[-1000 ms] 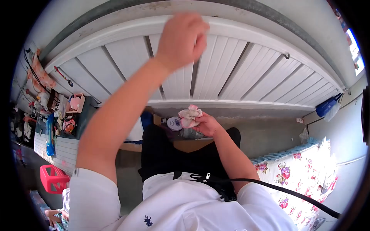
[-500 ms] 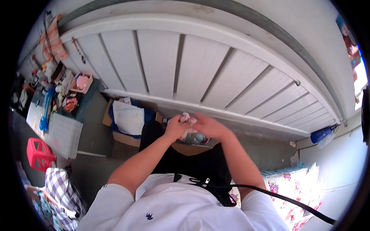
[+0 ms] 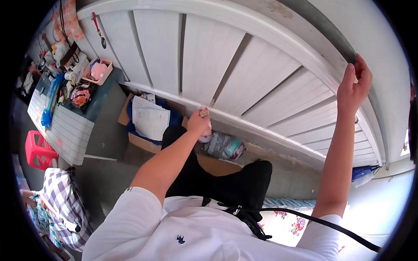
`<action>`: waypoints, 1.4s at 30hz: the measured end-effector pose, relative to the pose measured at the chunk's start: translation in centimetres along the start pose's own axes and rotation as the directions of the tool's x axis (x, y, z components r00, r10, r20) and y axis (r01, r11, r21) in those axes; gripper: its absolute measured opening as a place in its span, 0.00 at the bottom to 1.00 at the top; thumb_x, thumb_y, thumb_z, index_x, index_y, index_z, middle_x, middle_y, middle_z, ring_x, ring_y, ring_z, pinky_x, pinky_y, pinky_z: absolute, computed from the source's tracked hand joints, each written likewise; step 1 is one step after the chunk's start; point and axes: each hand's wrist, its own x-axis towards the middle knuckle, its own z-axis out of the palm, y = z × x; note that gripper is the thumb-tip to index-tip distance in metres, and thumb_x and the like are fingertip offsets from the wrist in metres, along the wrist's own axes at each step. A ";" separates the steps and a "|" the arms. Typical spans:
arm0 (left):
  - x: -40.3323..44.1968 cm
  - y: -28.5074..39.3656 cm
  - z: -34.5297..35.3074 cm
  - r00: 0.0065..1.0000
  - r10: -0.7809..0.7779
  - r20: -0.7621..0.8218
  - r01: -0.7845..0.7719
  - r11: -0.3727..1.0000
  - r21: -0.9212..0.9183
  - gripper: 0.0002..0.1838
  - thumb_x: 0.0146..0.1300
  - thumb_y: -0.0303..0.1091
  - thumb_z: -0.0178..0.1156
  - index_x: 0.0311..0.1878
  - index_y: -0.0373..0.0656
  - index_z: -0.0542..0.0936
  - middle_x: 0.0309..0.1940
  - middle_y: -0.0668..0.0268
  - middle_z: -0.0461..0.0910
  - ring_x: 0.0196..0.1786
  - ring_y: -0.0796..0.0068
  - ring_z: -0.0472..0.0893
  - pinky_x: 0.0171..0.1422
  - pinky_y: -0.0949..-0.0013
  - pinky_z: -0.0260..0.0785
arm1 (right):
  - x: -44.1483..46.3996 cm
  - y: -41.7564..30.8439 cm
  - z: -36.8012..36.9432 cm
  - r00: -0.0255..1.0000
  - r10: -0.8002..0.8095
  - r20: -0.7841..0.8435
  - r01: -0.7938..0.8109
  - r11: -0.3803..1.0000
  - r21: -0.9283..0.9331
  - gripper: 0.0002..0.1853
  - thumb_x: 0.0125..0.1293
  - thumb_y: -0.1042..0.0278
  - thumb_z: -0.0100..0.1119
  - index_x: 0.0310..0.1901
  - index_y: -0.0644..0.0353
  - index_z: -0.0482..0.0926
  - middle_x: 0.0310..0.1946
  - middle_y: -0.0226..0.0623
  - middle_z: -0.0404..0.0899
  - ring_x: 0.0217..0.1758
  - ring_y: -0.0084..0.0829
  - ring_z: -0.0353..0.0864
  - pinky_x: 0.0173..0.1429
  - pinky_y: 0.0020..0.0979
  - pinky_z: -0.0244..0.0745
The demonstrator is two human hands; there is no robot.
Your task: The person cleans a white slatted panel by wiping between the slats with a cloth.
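Pinkish cloth (image 3: 204, 112) is filling the left hand's (image 3: 197, 125) fingers by the panelling's (image 3: 209, 56) foot; the right hand (image 3: 353, 90) (fingers narrowly parted) is reaching near its top.

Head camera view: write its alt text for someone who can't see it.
A person's left hand grips a pink-and-white cloth before a white slatted panel, the right hand raised near its top edge. At left, papers lie in an open cardboard box.

A board (image 3: 209, 56) spans the front. Left, a desk (image 3: 74, 139) holds a basket (image 3: 104, 79); a stool (image 3: 40, 150) stands beside it. Right of the desk, papers (image 3: 150, 121) lie in a box (image 3: 143, 144).
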 end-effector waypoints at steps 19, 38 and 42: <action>0.7 0.2 4.1 0.998 -0.053 -0.038 0.048 0.989 -0.139 0.21 0.65 0.45 0.61 0.54 0.42 0.74 0.38 0.52 0.85 0.38 0.50 0.85 0.45 0.55 0.76 | 2.1 4.1 2.2 0.964 -0.209 -0.165 0.163 0.952 -0.258 0.15 0.68 0.57 0.55 0.48 0.49 0.87 0.44 0.32 0.84 0.52 0.38 0.80 0.64 0.40 0.67; 2.3 1.9 2.5 0.918 -0.040 0.395 -0.216 0.785 0.580 0.36 0.67 0.42 0.54 0.76 0.45 0.55 0.43 0.52 0.86 0.46 0.48 0.86 0.50 0.48 0.77 | 1.9 4.9 2.7 0.958 -0.218 -0.186 0.163 0.948 -0.273 0.16 0.68 0.55 0.53 0.48 0.46 0.87 0.47 0.30 0.83 0.55 0.36 0.78 0.69 0.42 0.60; 2.0 1.4 1.7 0.905 0.036 0.425 -0.306 0.749 0.587 0.33 0.67 0.40 0.54 0.74 0.44 0.59 0.43 0.53 0.86 0.47 0.51 0.86 0.49 0.48 0.78 | 2.1 5.0 2.6 0.962 -0.219 -0.165 0.168 0.946 -0.278 0.17 0.68 0.55 0.51 0.49 0.46 0.87 0.47 0.29 0.84 0.56 0.37 0.78 0.69 0.43 0.60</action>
